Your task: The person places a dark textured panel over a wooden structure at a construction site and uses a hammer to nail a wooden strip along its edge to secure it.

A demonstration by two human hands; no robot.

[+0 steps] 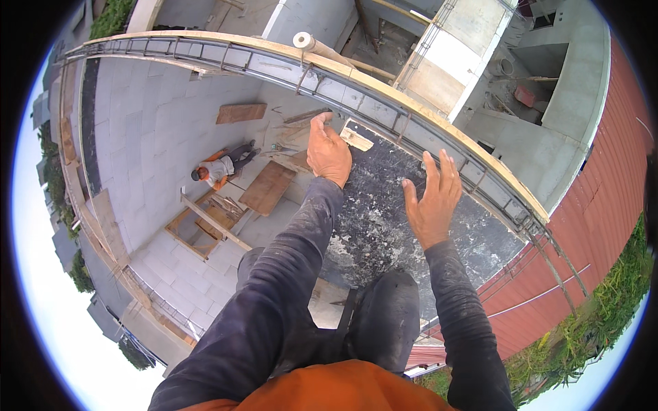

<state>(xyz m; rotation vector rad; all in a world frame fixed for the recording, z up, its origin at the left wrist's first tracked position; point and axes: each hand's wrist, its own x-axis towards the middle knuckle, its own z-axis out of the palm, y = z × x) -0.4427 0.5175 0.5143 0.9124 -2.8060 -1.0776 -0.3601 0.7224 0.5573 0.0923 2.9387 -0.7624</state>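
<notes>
Under the fingers lies a scuffed black panel [377, 198]. Above it, the right hand [437, 198] is released, its fingers spread; the left hand [330, 152] has bent fingers, and whether they grasp anything I cannot tell. Just right of the left fingers, a small wood piece [356, 139] rests at the panel's far edge. This looks like reaching between grips; taking that piece would call for the left fingers to close around it. Beyond the fingers run steel bars [401, 128], then timber edging [480, 156].
</notes>
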